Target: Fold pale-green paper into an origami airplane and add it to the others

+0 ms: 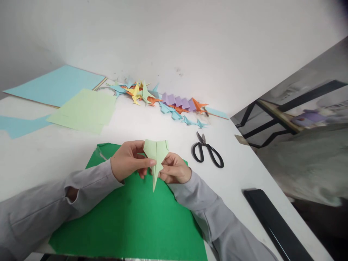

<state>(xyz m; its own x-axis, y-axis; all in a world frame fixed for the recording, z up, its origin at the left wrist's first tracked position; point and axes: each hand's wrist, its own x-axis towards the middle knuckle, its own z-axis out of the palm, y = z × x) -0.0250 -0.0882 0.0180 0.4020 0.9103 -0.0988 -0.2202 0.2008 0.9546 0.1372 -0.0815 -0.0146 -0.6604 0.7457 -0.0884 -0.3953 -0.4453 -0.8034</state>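
A pale green folded paper (157, 150), its narrow point directed down toward me, is held up above a green board (130, 221). My left hand (130, 161) grips it from the left, with the thumb pressed on its centre crease and the other fingers behind. From the right, my right hand (174, 168) pinches its lower edge between thumb and fingers. The fingers behind the paper are partly hidden.
Black-handled scissors (208, 150) lie to the right, beyond a long black case (274, 221). Folded paper cranes (136, 92) and a purple pleated paper (178, 101) line the wall. Light green sheets (84, 110) and blue sheets (54, 85) lie at left.
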